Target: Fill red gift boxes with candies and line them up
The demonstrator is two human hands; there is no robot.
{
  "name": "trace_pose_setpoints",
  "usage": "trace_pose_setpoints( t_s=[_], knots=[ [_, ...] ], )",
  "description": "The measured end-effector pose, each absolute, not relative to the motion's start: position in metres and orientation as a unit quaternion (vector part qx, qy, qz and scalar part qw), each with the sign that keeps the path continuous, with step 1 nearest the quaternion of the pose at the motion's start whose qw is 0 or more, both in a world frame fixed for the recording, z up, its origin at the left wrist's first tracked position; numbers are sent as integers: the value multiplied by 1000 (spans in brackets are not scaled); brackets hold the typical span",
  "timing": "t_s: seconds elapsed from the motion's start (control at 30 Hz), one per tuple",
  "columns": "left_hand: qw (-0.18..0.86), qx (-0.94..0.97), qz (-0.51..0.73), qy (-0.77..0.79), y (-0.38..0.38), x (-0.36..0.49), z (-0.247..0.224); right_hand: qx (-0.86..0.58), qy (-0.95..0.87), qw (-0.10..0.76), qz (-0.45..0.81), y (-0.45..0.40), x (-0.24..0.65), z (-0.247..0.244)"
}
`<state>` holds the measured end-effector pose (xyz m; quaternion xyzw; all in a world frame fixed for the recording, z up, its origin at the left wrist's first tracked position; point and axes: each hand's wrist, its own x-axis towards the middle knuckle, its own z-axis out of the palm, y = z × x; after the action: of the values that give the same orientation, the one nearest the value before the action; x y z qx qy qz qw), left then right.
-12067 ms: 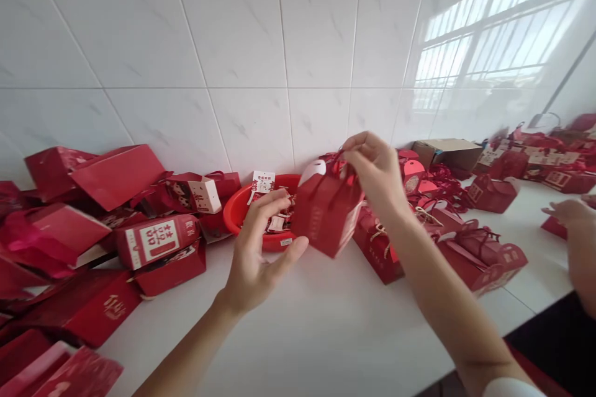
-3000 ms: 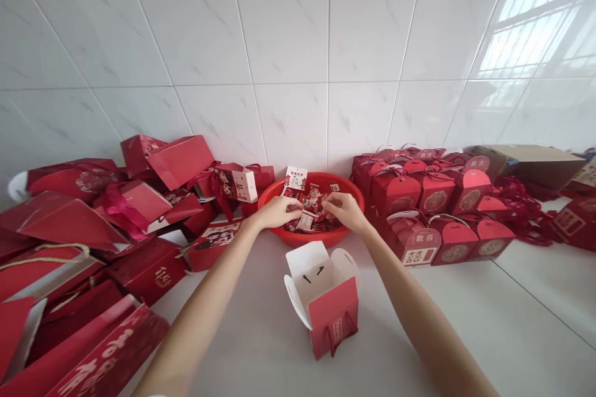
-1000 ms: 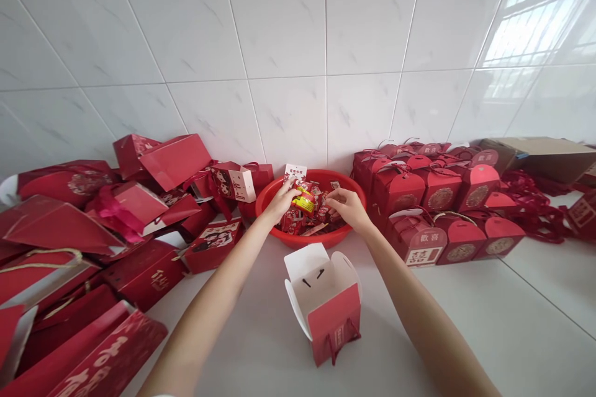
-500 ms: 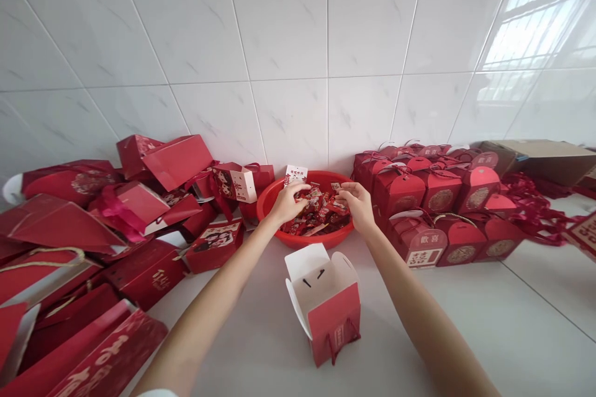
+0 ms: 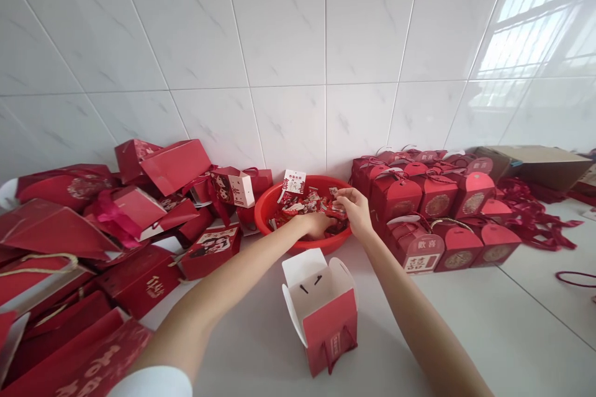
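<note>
My left hand (image 5: 318, 225) reaches down into a red plastic basin (image 5: 262, 216) of wrapped candies (image 5: 302, 203). Its fingers are hidden among the wrappers. At the basin's right rim my right hand (image 5: 354, 208) is closed, thumb and fingertips pinched together. Whatever lies between them is too small to make out; a small red-and-white packet (image 5: 333, 191) is close by the fingertips. In front of the basin stands a red gift box (image 5: 330, 329), its white-lined flaps spread and its top open. A dark red cord hangs on its near face.
Red gift boxes and bags (image 5: 135, 270) lie in a jumbled heap at left. Several closed red boxes (image 5: 437, 195) stand in rows at right, beside loose red ribbons (image 5: 526, 214) and a cardboard box (image 5: 549, 167). A white tiled wall (image 5: 288, 118) rises behind.
My left hand has moved right and down, deeper into the candies. My right hand stays at the right rim, with its fingers curled more inward. The open box stands where it was.
</note>
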<state>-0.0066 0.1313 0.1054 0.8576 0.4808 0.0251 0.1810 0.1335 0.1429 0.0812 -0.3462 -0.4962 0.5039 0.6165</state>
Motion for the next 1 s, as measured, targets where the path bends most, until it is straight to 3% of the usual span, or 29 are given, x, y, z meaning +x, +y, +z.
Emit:
trace_pose_setpoints(
  t_s=[0.23, 0.6, 1.0],
  knots=[
    [226, 837, 16, 498, 127, -16, 107, -344, -527, 598, 497, 141, 135, 80],
    [362, 754, 270, 477, 135, -60, 116, -364, -510, 620, 472, 151, 134, 74],
    [499, 658, 374, 423, 129, -59, 112, -332, -594, 536, 499, 143, 134, 79]
  ],
)
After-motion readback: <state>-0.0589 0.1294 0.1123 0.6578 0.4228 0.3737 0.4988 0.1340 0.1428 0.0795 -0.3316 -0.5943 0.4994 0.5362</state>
